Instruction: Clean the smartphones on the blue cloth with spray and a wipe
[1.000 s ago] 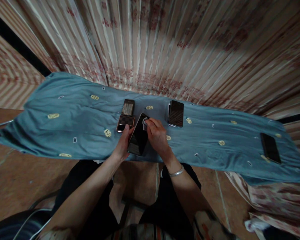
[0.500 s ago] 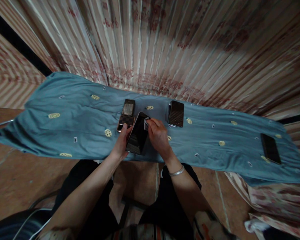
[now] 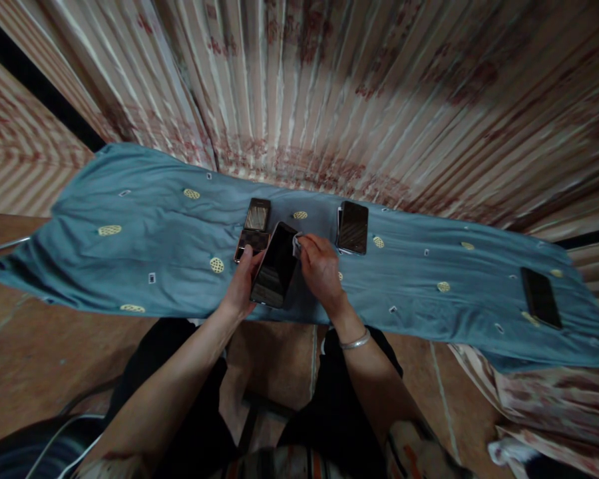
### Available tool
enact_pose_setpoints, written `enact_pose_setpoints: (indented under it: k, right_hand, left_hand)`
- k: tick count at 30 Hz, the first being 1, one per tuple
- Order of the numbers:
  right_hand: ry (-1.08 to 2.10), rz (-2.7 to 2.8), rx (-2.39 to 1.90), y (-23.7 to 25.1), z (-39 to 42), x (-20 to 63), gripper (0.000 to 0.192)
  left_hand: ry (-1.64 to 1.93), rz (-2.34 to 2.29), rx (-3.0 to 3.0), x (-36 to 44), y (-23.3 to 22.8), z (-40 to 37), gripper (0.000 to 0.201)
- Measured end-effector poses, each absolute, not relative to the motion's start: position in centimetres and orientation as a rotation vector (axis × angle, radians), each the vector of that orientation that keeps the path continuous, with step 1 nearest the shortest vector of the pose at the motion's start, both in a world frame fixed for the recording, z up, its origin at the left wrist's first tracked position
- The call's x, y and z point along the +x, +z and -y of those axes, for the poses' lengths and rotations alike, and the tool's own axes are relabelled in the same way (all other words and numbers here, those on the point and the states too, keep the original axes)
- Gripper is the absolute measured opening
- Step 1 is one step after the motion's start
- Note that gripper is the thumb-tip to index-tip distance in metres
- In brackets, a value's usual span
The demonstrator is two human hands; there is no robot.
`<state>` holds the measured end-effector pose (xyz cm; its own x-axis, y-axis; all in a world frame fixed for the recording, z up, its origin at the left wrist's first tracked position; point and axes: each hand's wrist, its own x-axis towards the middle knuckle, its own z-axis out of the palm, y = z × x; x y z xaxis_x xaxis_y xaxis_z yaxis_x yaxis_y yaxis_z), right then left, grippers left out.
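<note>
Phone point(image 3: 275, 266) held over blue cloth point(image 3: 130, 246).
Left hand point(image 3: 240, 283) grips its edge; right hand point(image 3: 322, 269) pinches a wipe point(image 3: 296, 245) at its top corner.

The left hand point(image 3: 240, 287) grips a black phone point(image 3: 275, 265) over the blue cloth point(image 3: 130, 266), while the right hand point(image 3: 322, 269) presses a small wipe point(image 3: 296, 244) at its top edge

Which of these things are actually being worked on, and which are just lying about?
In use: large black phone held by left hand; small white cloth pinched in right hand.

Lying about: three dark phones; checkered case; blue tablecloth.
</note>
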<state>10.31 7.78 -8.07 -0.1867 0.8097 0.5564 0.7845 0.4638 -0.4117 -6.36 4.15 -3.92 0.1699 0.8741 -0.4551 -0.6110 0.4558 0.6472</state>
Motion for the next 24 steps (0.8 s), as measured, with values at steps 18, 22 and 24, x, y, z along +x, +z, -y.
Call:
enact_pose_setpoints:
  k: [18, 22, 24]
  right_hand:
    - [0.047, 1.974, -1.334, -8.3, -8.0, 10.5, 0.035]
    - [0.078, 2.019, -1.316, -8.3, -7.2, 9.7, 0.034]
    - [0.122, 2.044, -1.308, -8.4, -6.8, 9.3, 0.034]
  left_hand:
    - [1.097, -0.875, 0.355, -6.5, -3.9, -4.3, 0.071]
    - [1.132, -0.874, 0.356, -6.8, -4.0, -4.5, 0.07]
    - [1.155, -0.868, 0.36, -7.0, -4.0, -4.7, 0.071]
